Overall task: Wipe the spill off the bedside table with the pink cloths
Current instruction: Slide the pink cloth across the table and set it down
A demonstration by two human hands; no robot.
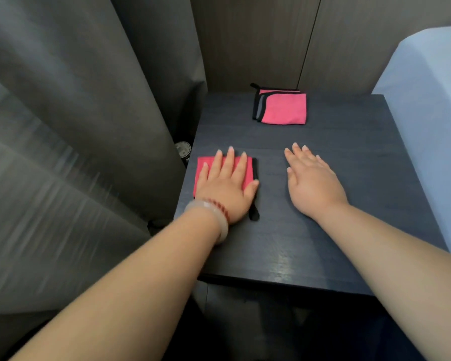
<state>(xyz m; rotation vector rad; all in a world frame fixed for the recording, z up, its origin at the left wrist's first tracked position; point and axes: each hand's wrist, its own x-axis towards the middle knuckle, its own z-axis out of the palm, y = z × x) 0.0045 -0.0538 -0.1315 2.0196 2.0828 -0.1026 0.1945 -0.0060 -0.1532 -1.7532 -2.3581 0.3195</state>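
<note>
The dark bedside table (pixel 349 178) fills the middle of the view. A folded pink cloth with black trim (pixel 202 168) lies near its left edge, and my left hand (pixel 227 183) rests flat on it with fingers spread, pressing it down. A second folded pink cloth (pixel 284 108) lies untouched at the back of the table. My right hand (pixel 313 181) lies flat on the bare tabletop to the right, fingers apart, holding nothing. A faint wet sheen (pixel 284 264) shows near the front edge.
Grey curtains (pixel 76 126) hang close along the table's left side. A white bed or mattress (pixel 432 113) borders the right side. A wood-panelled wall (pixel 271 35) stands behind. A small round object (pixel 182 149) sits in the gap by the curtain.
</note>
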